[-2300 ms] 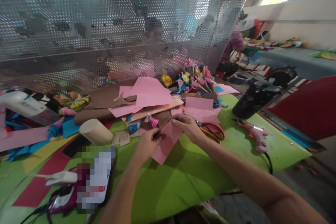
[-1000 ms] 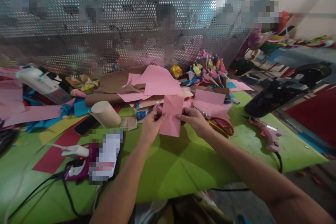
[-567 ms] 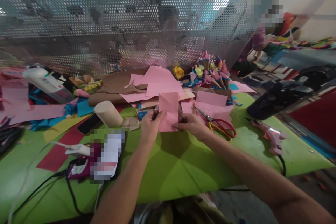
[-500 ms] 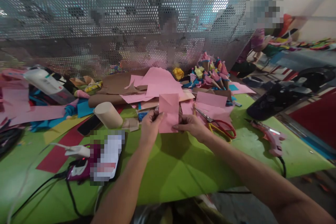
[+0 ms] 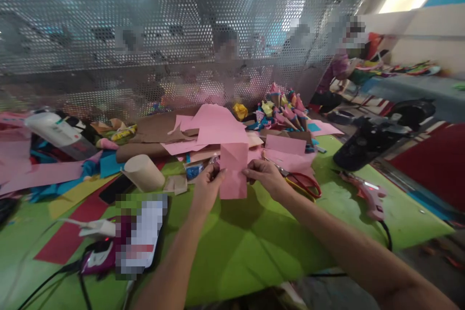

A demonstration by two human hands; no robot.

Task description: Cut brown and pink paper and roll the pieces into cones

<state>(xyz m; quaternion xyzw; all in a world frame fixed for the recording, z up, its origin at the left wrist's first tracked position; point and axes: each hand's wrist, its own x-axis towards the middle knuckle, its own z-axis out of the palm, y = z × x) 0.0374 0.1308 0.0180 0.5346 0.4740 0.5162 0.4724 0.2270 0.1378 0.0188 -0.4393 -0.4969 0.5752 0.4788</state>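
A rectangular piece of pink paper (image 5: 233, 181) with crease marks is held up above the green table (image 5: 232, 252). My left hand (image 5: 209, 184) pinches its left edge between thumb and fingers. On the opposite edge, my right hand (image 5: 263, 174) grips the paper at about mid height. Just beyond my right hand lie scissors (image 5: 303, 184) with red and yellow handles, partly covered by the hand. Behind the held piece, larger pink sheets (image 5: 220, 126) lie heaped over brown paper (image 5: 152, 123).
A cardboard tube (image 5: 143, 173) and a phone (image 5: 145, 232) are left of my arms, near a purple power strip (image 5: 98, 254). To the right are a pink glue gun (image 5: 370, 196) and a black bottle (image 5: 358, 147). Paper cones (image 5: 285, 109) stand before the perforated metal screen (image 5: 163, 34). A person (image 5: 332, 72) sits beyond.
The camera view has tilted up slightly, so the scene sits lower. My right hand has moved up along the paper's right edge; my left hand keeps its hold.
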